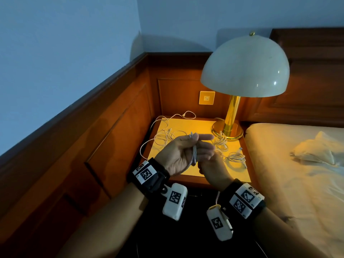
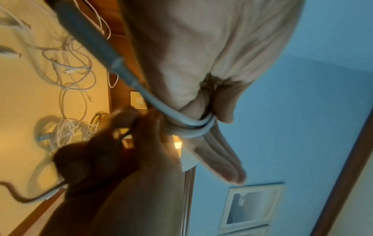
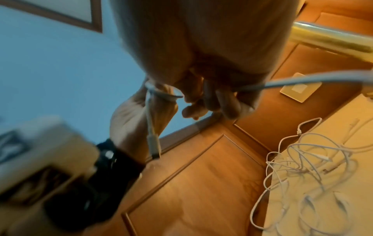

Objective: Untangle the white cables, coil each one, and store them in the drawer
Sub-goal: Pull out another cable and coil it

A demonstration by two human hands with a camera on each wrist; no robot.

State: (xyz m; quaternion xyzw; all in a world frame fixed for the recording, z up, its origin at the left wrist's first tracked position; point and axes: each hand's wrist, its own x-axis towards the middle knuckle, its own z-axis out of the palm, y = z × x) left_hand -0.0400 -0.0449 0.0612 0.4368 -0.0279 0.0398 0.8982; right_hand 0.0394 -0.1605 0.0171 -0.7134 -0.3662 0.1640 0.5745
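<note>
My left hand [image 1: 186, 151] is held palm up above the nightstand [image 1: 188, 125], its fingers [image 2: 220, 158] stretched out straight. A white cable [image 1: 194, 155] is looped round those fingers [image 2: 189, 124], the thumb lies over it, and its plug runs along the palm [image 3: 153, 143]. Just right of and below the left hand, my right hand [image 1: 210, 164] has its fingers [image 3: 220, 102] curled round the free run of the same cable [image 3: 302, 81]. A loose tangle of white cables [image 1: 167, 136] lies on the nightstand's left side, spilling over its left edge. No drawer shows.
More white cable lies by the lamp base [image 1: 221, 140], and a coiled bunch [image 1: 236, 157] sits on the nightstand's right. A brass lamp [image 1: 245, 66] stands at the back right. The bed [image 1: 297, 164] adjoins on the right, wood panelling on the left and behind.
</note>
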